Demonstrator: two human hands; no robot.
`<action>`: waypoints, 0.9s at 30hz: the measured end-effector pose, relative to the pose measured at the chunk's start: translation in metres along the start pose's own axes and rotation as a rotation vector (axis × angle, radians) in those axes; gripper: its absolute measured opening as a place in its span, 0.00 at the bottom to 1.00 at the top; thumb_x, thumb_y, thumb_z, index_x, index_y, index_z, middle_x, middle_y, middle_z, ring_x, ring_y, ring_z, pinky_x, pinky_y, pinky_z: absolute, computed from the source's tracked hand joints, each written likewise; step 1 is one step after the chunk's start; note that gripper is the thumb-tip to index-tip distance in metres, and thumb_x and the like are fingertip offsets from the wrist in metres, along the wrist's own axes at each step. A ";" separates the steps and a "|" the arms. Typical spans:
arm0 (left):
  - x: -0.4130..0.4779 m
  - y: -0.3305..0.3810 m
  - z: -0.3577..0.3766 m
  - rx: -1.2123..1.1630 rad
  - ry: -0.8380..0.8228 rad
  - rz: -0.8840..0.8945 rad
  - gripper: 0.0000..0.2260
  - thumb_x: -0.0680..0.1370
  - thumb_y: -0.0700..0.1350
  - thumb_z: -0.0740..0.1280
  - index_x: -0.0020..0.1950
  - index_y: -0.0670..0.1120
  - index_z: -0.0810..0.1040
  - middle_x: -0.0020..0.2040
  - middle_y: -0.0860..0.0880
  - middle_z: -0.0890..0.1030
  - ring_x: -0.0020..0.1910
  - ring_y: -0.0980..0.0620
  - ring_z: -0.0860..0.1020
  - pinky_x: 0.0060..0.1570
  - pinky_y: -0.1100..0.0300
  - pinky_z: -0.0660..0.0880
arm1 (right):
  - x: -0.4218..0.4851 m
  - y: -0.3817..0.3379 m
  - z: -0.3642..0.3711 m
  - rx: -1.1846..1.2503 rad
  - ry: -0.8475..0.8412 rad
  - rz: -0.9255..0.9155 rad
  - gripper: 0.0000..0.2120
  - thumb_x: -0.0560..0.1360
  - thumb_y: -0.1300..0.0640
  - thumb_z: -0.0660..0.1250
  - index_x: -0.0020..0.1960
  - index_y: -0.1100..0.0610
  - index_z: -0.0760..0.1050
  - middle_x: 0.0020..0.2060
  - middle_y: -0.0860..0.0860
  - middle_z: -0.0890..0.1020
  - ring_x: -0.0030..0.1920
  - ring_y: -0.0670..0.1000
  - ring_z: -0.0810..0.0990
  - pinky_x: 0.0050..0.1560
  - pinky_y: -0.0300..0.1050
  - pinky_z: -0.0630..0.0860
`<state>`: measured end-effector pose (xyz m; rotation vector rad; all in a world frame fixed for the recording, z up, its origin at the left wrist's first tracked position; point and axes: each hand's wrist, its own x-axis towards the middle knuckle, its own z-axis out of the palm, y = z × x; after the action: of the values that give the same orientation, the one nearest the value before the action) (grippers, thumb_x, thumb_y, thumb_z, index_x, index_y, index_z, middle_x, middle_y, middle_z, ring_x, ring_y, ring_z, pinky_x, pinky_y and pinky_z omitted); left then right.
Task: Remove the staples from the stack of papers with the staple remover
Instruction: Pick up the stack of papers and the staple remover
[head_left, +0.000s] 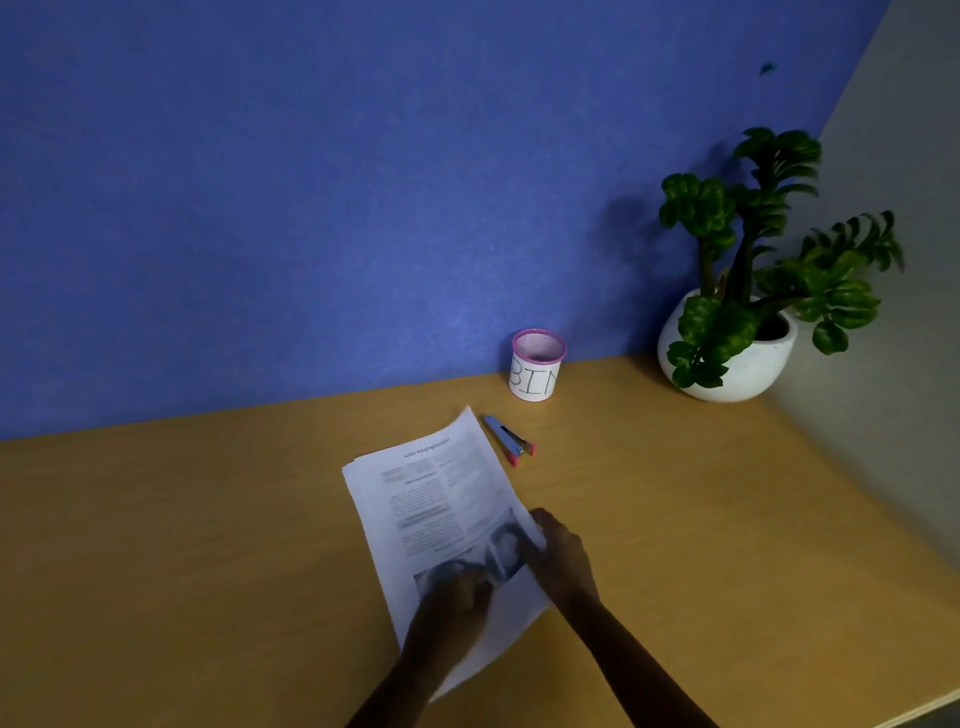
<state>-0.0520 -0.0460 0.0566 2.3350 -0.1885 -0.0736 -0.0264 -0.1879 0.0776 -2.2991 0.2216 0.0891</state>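
At the lower centre of the frame a stack of papers lies at a slant on a yellow-brown wooden desk, printed side up and turned away from the wearer, so the text reads upside down; a line near its far edge looks like a web address ending in ".com", but the rest is too small to read, and two dark photographs sit near its lower part. The left hand rests on top of the sheets with fingers curled down onto the page, pressing it flat. The right hand is at the stack's right edge, its fingers closed on the paper margin there. Just beyond the stack's far right corner, apart from both hands, lies the staple remover, silver-blue with a pink end. Further back, against the wall, stands a small pink-rimmed mesh cup wrapped in white paper hand-lettered "BIN". A textured blue wall fills the upper frame, meeting a pale grey wall at the right. In that corner sits a leafy green plant in a round white pot.
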 end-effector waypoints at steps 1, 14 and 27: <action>0.006 0.001 -0.008 -0.177 0.059 -0.067 0.08 0.78 0.45 0.57 0.49 0.50 0.76 0.44 0.55 0.77 0.42 0.61 0.78 0.37 0.77 0.70 | -0.003 -0.003 -0.003 -0.022 0.080 -0.118 0.12 0.76 0.58 0.61 0.59 0.57 0.73 0.50 0.55 0.82 0.47 0.54 0.81 0.42 0.41 0.74; 0.076 0.066 -0.143 -1.401 0.265 -0.008 0.23 0.78 0.60 0.47 0.56 0.50 0.77 0.47 0.54 0.84 0.49 0.55 0.81 0.46 0.60 0.80 | -0.036 -0.031 -0.051 -0.527 0.669 -0.982 0.14 0.81 0.54 0.49 0.57 0.48 0.73 0.35 0.52 0.84 0.30 0.49 0.78 0.27 0.38 0.72; 0.069 0.067 -0.151 -1.228 0.471 0.021 0.08 0.77 0.40 0.62 0.49 0.48 0.80 0.51 0.51 0.83 0.57 0.48 0.78 0.61 0.48 0.72 | -0.037 0.001 -0.037 -0.552 0.432 -0.805 0.19 0.78 0.44 0.48 0.64 0.49 0.67 0.53 0.47 0.70 0.51 0.48 0.71 0.46 0.41 0.63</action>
<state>0.0252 0.0042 0.2106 1.0765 0.0718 0.2942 -0.0628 -0.2109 0.1064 -2.7457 -0.5898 -0.8515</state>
